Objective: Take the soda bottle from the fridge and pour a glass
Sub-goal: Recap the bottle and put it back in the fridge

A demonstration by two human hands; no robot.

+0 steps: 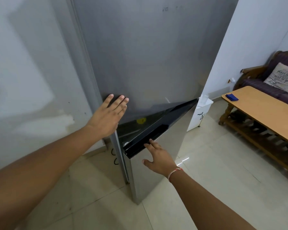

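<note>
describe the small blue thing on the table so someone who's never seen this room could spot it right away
Right of the tall grey fridge stands a long wooden table in front of a dark sofa. At the table's far left corner lies a small, flat, dark blue object; what it is cannot be told. It is the only item visible on the tabletop, and its blue stands out against the pale wood.
</note>
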